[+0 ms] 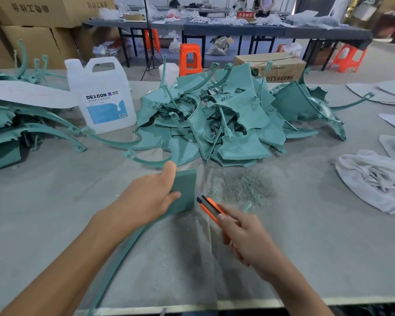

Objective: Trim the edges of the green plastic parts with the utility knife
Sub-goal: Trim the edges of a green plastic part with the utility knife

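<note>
Right grip (244, 238) clenches the knife (211, 207), tip aimed forward-left at the part (186, 190), which lies just left of it. Left grip (151, 197) pinches that part's left side, thumb at its far edge. The edge facing the blade runs forward past the tip.

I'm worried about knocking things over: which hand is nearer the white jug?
Left. The left hand, holding a green part, is in front of the jug and slightly right of it; the right hand, gripping the knife, is farther right and closer to the person.
</note>
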`<state>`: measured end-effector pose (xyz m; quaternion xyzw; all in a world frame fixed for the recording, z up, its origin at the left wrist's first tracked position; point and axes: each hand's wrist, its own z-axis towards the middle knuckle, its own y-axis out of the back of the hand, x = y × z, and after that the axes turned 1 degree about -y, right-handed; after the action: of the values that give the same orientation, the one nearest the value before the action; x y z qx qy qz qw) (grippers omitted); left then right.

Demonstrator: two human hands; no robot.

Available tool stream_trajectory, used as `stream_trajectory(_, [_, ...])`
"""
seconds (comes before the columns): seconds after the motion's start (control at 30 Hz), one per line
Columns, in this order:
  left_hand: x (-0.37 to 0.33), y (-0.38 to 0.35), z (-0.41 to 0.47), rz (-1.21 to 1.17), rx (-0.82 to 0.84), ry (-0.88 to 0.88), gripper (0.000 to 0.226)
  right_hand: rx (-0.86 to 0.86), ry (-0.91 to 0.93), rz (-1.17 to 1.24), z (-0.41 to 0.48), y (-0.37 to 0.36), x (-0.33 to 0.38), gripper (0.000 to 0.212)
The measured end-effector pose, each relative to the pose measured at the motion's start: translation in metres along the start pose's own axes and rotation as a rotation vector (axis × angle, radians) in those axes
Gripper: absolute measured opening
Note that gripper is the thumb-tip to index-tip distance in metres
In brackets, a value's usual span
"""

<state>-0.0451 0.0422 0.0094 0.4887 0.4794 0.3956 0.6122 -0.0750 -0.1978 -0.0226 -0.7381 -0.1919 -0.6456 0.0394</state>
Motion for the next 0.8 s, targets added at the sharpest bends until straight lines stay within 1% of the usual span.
stream_trajectory(0.1, [0.000, 0.000, 0.001, -0.009, -0.001, 0.018, 0.043, 0.088, 0.057, 0.211, -0.001, 0.017, 0.020, 0.031])
stream_trajectory(0.13, [0.000, 0.000, 0.001, -0.007, 0.000, 0.030, 0.043, 0.106, 0.078, 0.244, -0.001, 0.023, 0.026, 0.031])
stream_trajectory(0.17, [0.000, 0.000, 0.001, -0.007, 0.000, 0.035, 0.043, 0.086, 0.091, 0.236, 0.001, 0.026, 0.027, 0.030])
stream_trajectory(0.2, [0.000, 0.000, 0.000, -0.010, -0.002, 0.033, 0.042, 0.030, 0.092, 0.189, 0.004, 0.026, 0.024, 0.030])
stream_trajectory(0.27, [0.000, 0.000, 0.000, -0.012, -0.001, 0.028, 0.041, -0.087, 0.057, 0.026, 0.010, 0.017, 0.010, 0.034])
stream_trajectory(0.3, [0.000, 0.000, 0.000, -0.010, 0.002, 0.028, 0.041, -0.089, 0.034, -0.040, 0.010, 0.010, 0.002, 0.035])
stream_trajectory(0.37, [-0.001, 0.000, 0.000, -0.004, 0.002, 0.025, 0.041, -0.042, 0.024, -0.056, 0.008, -0.002, -0.006, 0.035])
stream_trajectory(0.4, [-0.001, 0.000, 0.000, 0.002, 0.000, 0.022, 0.041, -0.017, 0.025, -0.011, 0.007, -0.003, -0.004, 0.034])
stream_trajectory(0.47, [-0.001, 0.000, 0.001, 0.010, 0.007, 0.024, 0.041, 0.049, 0.042, 0.168, 0.004, 0.005, 0.006, 0.031])
stream_trajectory(0.53, [-0.001, 0.001, 0.001, -0.008, 0.013, 0.043, 0.039, 0.119, 0.076, 0.297, 0.002, 0.016, 0.015, 0.034])
stream_trajectory(0.57, [-0.001, 0.001, 0.000, -0.014, 0.011, 0.044, 0.038, 0.111, 0.087, 0.286, 0.003, 0.019, 0.015, 0.034])
stream_trajectory(0.63, [-0.001, 0.001, -0.001, -0.010, 0.001, 0.027, 0.037, -0.007, 0.078, 0.178, 0.008, 0.016, 0.006, 0.031])
stream_trajectory(0.67, [0.000, 0.001, -0.001, -0.006, 0.000, 0.020, 0.038, -0.067, 0.053, 0.114, 0.011, 0.011, -0.002, 0.033])
stream_trajectory(0.7, [-0.001, 0.001, -0.001, -0.006, -0.003, 0.016, 0.038, -0.093, 0.025, 0.057, 0.011, 0.004, -0.010, 0.034])
stream_trajectory(0.77, [-0.002, 0.001, -0.002, -0.012, -0.011, 0.008, 0.039, -0.059, -0.009, 0.007, 0.010, -0.006, -0.018, 0.033])
stream_trajectory(0.8, [-0.002, 0.001, -0.002, -0.015, -0.018, 0.005, 0.039, -0.034, -0.014, 0.031, 0.008, -0.008, -0.018, 0.032])
